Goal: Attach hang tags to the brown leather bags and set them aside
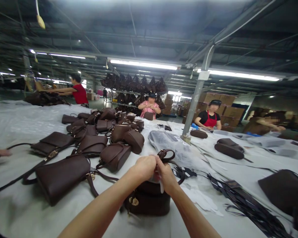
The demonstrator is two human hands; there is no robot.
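Note:
My left hand and my right hand meet over a dark brown leather handbag that stands on the table before me. Their fingers are closed together on a brown strap, which loops up and out beyond my right hand. The exact pinch point is hidden behind the fingers. A small white piece shows just below my right hand. Gold round charms hang on the front of the handbag. To the left lies another brown handbag with its strap trailing.
Many brown handbags crowd the left of the white-covered table. Clear plastic bags lie ahead, near a metal post. Black straps spread at right. Another person's hand reaches in at left; co-workers stand around the table.

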